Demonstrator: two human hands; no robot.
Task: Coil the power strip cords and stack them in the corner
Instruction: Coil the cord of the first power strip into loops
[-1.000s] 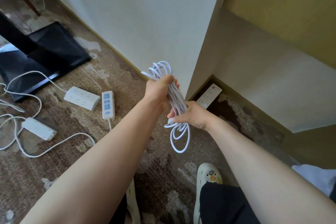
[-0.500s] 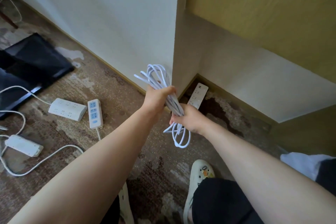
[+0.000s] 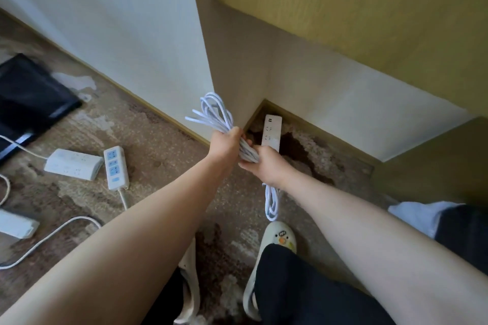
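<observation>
A white coiled cord (image 3: 215, 115) is bunched between both hands, held above the carpet near the wall corner. My left hand (image 3: 226, 144) grips its upper part, with loops fanning out above the fist. My right hand (image 3: 265, 166) grips the lower part, and loops (image 3: 272, 202) hang below it. The white power strip (image 3: 272, 131) lies flat on the floor in the corner, just beyond my hands. Whether the cord joins that strip is hidden by my hands.
On the carpet to the left lie a white strip (image 3: 73, 164), a blue-socketed strip (image 3: 115, 167), another white strip (image 3: 15, 223) and a loose cord (image 3: 52, 236). A black stand base (image 3: 29, 99) sits far left. My slippered feet (image 3: 280, 239) are below. A wooden cabinet (image 3: 356, 8) overhangs the corner.
My hands have carried the coiled cord forward and lower toward the corner strip. The view has shifted right, so the strips on the left sit further out.
</observation>
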